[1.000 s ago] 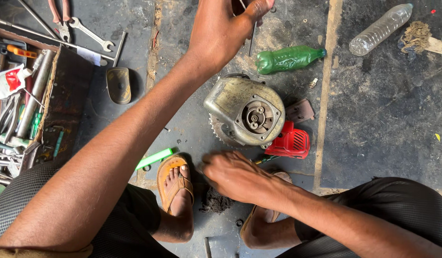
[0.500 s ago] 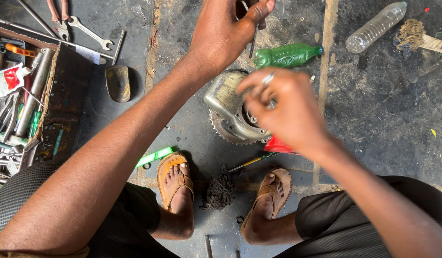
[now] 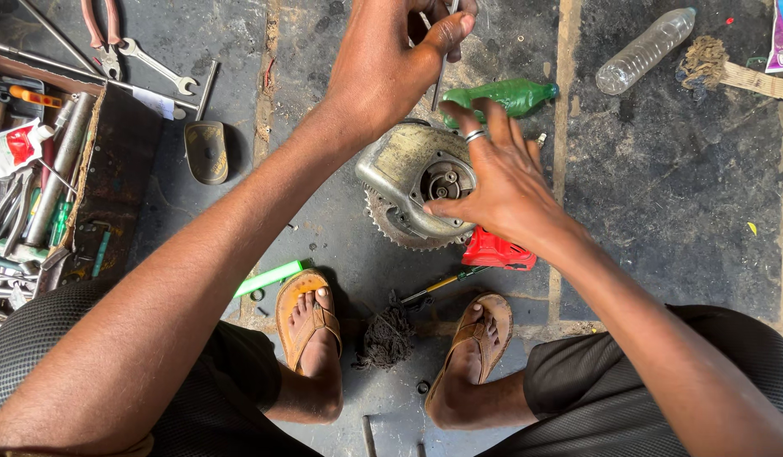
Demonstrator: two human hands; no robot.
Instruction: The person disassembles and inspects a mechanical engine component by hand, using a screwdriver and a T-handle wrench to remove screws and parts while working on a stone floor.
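Left hand (image 3: pixel 391 63) is up near the top of the view, fingers curled and pinched around a thin metal rod (image 3: pixel 442 63), some slim tool whose tip hangs down toward the engine part; can't tell exactly what it is. Right hand (image 3: pixel 493 182) is spread open, fingers fanned out, a ring on one finger, resting against the right side of the engine housing (image 3: pixel 400 169) with the thumb touching its lower edge, not gripping anything. That housing is a grimy rounded metal cover with a toothed sprocket ring (image 3: pixel 391 228) showing under it and a round opening in the middle, sitting on the dark concrete floor (image 3: pixel 662 211) right in front of the sandalled feet. A green plastic bottle (image 3: pixel 514 95) lies just behind it, a clear plastic bottle (image 3: pixel 645 51) farther right, a red plastic cover (image 3: pixel 497 251) tucked beside the housing under the right wrist. Pliers (image 3: pixel 99 34) and a wrench (image 3: pixel 159 68) lie top left by a tray of tools (image 3: pixel 36 169).
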